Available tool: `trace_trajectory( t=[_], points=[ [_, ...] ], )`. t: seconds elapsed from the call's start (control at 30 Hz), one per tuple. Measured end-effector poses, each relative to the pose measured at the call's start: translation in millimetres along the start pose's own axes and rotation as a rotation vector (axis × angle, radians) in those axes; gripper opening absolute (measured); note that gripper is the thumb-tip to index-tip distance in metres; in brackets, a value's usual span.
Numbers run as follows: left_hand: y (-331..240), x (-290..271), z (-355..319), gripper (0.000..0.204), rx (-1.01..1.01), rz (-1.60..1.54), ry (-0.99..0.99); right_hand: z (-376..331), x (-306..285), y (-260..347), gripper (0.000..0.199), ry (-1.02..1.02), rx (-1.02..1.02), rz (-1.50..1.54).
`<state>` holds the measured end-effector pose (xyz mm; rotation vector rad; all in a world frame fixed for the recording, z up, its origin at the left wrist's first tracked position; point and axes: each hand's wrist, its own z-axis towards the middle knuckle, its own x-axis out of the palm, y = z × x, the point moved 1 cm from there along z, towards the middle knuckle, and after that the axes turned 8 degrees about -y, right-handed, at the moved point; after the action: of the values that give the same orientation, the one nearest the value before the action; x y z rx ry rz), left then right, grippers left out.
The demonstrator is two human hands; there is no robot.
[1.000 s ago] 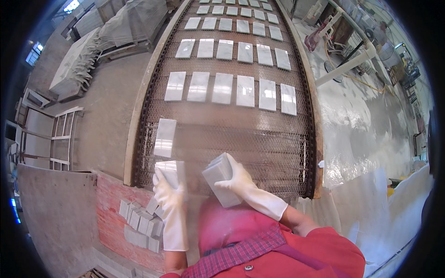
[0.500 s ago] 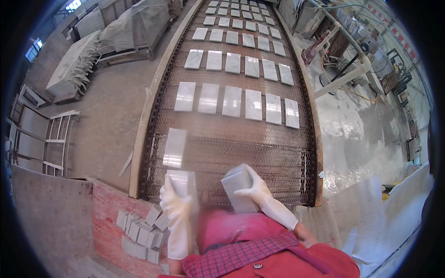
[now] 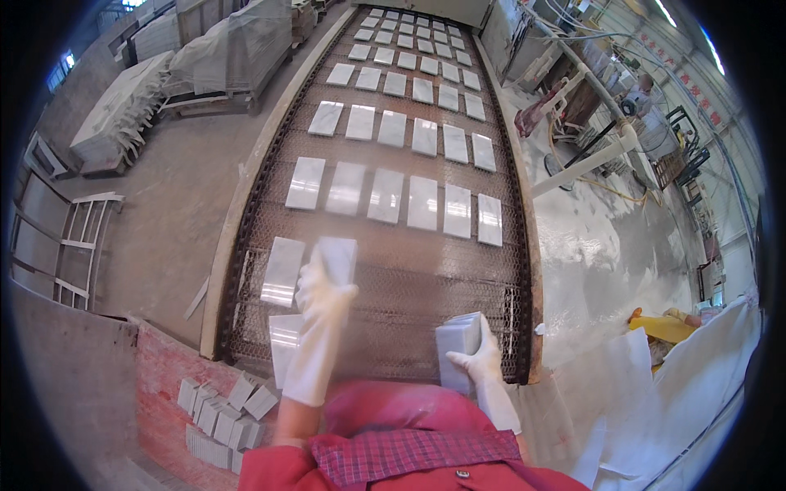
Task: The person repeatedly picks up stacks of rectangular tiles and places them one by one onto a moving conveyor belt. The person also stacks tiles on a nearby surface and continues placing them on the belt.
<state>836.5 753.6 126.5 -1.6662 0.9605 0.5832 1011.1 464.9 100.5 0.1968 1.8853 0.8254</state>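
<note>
My left hand [image 3: 324,286], in a white glove, is closed on a white marble tile [image 3: 340,255] above the mesh conveyor belt [image 3: 393,307]. To its left lies another tile [image 3: 282,270] flat on the belt. A nearer tile [image 3: 283,342] is partly hidden by my left forearm. My right hand [image 3: 485,358], gloved too, grips a small upright stack of tiles [image 3: 456,337] at the belt's near right end. The thumb rests against the stack's near face.
Rows of tiles [image 3: 385,196] cover the belt farther away. Pale rails [image 3: 219,286] edge it. Several small stone blocks [image 3: 217,417] sit on a red surface at lower left. A metal frame [image 3: 82,241] stands left. Wrapped slabs [image 3: 229,49], a pipe [image 3: 585,164] and a person [image 3: 643,98] are beyond.
My left hand has moved forward and holds a tile beside the first one; a tile now lies near where that hand was. My right hand has shifted right with its stack. The view has shifted too.
</note>
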Motion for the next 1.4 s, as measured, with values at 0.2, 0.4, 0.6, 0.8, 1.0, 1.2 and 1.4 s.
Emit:
trace_trajectory(
  t=[0.2, 0.4, 0.6, 0.8, 1.0, 1.2, 1.4],
  points=[
    [-16.9, 49.2, 36.4, 0.109, -0.096, 0.311, 0.054, 0.5, -2.8, -4.4, 0.112, 0.007, -0.013, -0.093],
    [-8.4, 67.6, 41.0, 0.107, -0.084, 0.433, 0.044, 10.5, -2.2, -16.1, 0.112, 0.014, -0.034, -0.080],
    [3.9, 74.4, 33.8, 0.102, -0.030, 0.553, -0.041, 11.1, -7.2, -2.2, 0.106, 0.055, 0.006, 0.027],
    [11.1, 72.7, 39.1, 0.101, 0.024, 0.543, -0.039, 11.2, -11.1, 5.5, 0.104, 0.088, 0.001, 0.085],
    [11.9, 64.9, 44.1, 0.102, 0.061, 0.506, -0.001, 16.8, -4.6, -4.9, 0.107, 0.081, 0.011, 0.153],
    [5.0, 57.4, 33.0, 0.106, 0.116, 0.458, -0.035, 19.4, -8.6, -2.0, 0.103, 0.108, -0.011, 0.200],
    [-17.2, 93.3, 1.1, 0.103, 0.257, 0.400, 0.006, 20.1, -8.2, 1.6, 0.102, 0.096, -0.003, 0.174]
  ],
)
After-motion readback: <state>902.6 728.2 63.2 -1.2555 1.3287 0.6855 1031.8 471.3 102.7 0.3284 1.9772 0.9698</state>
